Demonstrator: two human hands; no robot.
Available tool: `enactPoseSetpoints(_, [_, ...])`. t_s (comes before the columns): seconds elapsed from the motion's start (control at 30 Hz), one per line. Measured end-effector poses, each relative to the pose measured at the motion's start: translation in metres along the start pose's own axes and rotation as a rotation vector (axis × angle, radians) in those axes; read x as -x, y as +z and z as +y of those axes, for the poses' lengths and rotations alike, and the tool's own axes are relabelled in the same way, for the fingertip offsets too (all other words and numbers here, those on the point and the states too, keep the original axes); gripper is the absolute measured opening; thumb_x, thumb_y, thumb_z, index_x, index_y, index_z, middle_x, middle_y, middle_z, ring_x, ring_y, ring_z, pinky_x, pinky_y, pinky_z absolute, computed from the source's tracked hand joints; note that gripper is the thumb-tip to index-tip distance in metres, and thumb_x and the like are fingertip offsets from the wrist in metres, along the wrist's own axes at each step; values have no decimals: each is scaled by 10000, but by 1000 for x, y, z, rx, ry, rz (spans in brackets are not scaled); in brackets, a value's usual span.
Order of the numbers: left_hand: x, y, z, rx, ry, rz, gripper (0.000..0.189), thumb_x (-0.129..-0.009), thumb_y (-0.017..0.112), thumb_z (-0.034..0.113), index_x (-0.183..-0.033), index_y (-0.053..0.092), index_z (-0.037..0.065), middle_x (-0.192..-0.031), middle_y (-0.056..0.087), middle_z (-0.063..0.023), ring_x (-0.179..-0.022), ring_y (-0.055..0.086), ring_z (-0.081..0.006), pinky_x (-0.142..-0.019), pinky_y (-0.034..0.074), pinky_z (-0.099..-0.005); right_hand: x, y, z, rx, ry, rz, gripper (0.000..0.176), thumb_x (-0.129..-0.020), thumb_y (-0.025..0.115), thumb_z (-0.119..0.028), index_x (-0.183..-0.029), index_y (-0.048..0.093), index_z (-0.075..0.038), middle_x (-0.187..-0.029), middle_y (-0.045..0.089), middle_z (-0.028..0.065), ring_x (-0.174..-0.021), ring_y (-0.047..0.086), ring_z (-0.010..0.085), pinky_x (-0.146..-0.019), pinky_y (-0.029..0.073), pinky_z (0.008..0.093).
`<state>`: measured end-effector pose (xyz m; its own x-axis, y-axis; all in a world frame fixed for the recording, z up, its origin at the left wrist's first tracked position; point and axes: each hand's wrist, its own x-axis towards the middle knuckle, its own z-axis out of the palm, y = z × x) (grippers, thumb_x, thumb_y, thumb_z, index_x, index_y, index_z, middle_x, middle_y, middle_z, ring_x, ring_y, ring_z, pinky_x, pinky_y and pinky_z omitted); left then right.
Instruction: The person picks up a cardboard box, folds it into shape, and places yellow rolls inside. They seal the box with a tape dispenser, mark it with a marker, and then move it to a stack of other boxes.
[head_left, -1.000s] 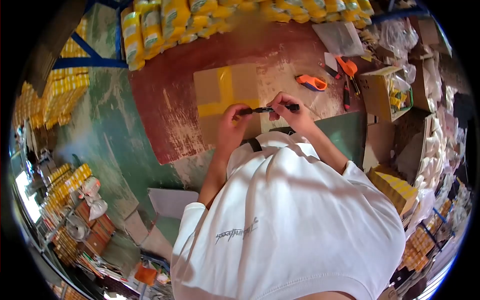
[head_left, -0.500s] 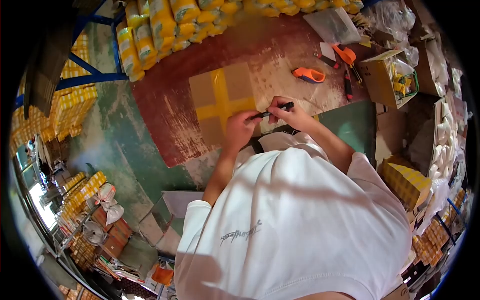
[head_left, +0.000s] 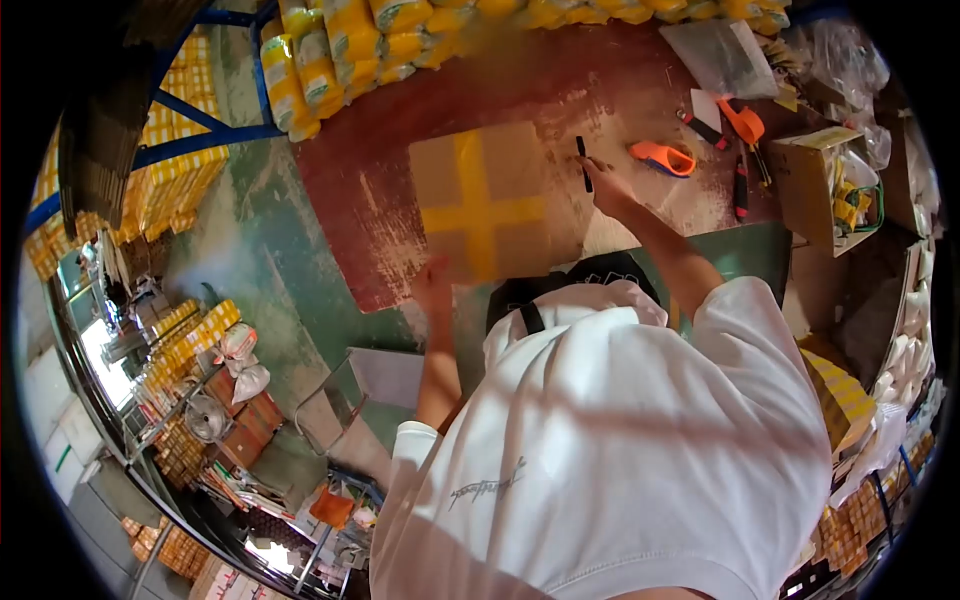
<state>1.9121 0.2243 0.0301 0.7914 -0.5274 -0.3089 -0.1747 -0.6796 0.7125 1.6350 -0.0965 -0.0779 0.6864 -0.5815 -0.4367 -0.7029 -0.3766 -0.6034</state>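
A flat cardboard box (head_left: 513,165) lies on the worn red tabletop, with yellow tape (head_left: 478,215) crossing its top. Beside its right edge, my right hand (head_left: 608,187) is closed around a slim black marker (head_left: 583,160), held nearly parallel to that edge. My left hand (head_left: 433,283) is at the near left corner of the box and seems to touch it; blur and the angle hide its fingers. The orange tape dispenser (head_left: 663,158) rests a little to the right of my right hand.
Cutters with red and black handles (head_left: 741,188) lie at the right, near an open carton (head_left: 805,185) of supplies. Yellow-wrapped packs (head_left: 350,45) are stacked along the far edge. A blue metal rack (head_left: 205,143) stands at the left.
My hands have moved apart. The right one carried the marker up and right, away from my left hand, which came down to the box's near left corner. The view shifted slightly.
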Motion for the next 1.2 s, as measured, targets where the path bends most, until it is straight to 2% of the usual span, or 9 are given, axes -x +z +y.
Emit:
enactPoseSetpoints(0.1, [-30, -28, -72, -67, -134, 14, 277, -1017, 578, 130, -1243, 729, 75, -1039, 764, -103, -889, 714, -188, -775, 569, -341, -5, 17, -13, 147, 127, -116, 952, -807, 598, 82, -1629, 226, -224, -1671, 217, 161, -1356, 401, 500, -1035, 476, 571])
enactPoseSetpoints(0.13, [-43, -26, -89, 17, -137, 10, 306, -1024, 572, 160, -1292, 699, 80, -1099, 749, -102, -926, 706, -190, -799, 562, -341, 2, 36, -23, 253, 83, 113, 885, -834, 604, 29, -1619, 249, -171, -1641, 277, 192, -1332, 446, 471, -1051, 477, 531])
enactPoseSetpoints(0.37, [-146, 24, -94, 668, -296, -372, 614, -1101, 354, 504, -1445, 523, 24, -1339, 609, -127, -1181, 592, -293, -1021, 487, -437, 3, 140, -55, -884, 211, 336, 454, -1004, 600, -302, -1378, 542, -51, -1328, 614, 187, -1235, 587, 290, -984, 492, 437])
enactPoseSetpoints(0.43, [-215, 88, -243, 806, -307, -444, 671, -1072, 362, 579, -1487, 484, 65, -1444, 552, -102, -1269, 539, -319, -1077, 444, -432, 22, 146, -75, -1020, 279, 361, 539, -997, 599, -360, -1424, 484, -52, -1380, 574, 175, -1273, 557, 280, -1022, 464, 423])
enactPoseSetpoints(0.57, [-150, 55, -106, 951, -435, -463, 714, -1056, 331, 584, -1485, 479, 33, -1496, 505, -152, -1323, 508, -360, -1111, 424, -503, 48, 154, -104, -1119, 359, 276, 717, -983, 595, -478, -1517, 370, -55, -1485, 495, 152, -1348, 497, 262, -1100, 409, 393])
enactPoseSetpoints(0.7, [-107, 3, -56, 877, -585, -574, 776, -1050, 349, 619, -1540, 409, 20, -1586, 412, -163, -1417, 414, -355, -1193, 318, -457, 81, 146, -139, -1234, 354, 109, 901, -969, 592, -595, -1609, 255, -58, -1589, 416, 129, -1423, 436, 244, -1177, 354, 364])
enactPoseSetpoints(0.8, [-65, -30, -25, 646, -435, -602, 796, -1019, 461, 624, -1550, 405, 33, -1581, 417, -163, -1403, 431, -350, -1176, 342, -466, 120, 107, -187, -992, 531, 157, 1033, -903, 710, -590, -1625, 229, -30, -1580, 446, 129, -1420, 439, 221, -1175, 365, 352])
enactPoseSetpoints(0.93, [-1, -60, -2, 409, -332, -574, 774, -1008, 500, 619, -1537, 430, 58, -1555, 448, -151, -1380, 453, -338, -1156, 364, -462, 165, 123, -185, -1350, 359, 171, 1074, -891, 773, -510, -1627, 180, 0, -1541, 487, 151, -1401, 454, 227, -1157, 379, 352])
enactPoseSetpoints(1.2, [84, -16, 30, 165, 167, -653, 723, -1009, 506, 612, -1489, 487, 73, -1496, 511, -120, -1344, 482, -314, -1116, 398, -439, 314, 63, -130, -1297, 179, 326, 1004, -925, 716, -541, -1645, 194, -75, -1459, 569, 132, -1309, 545, 211, -1079, 440, 336])
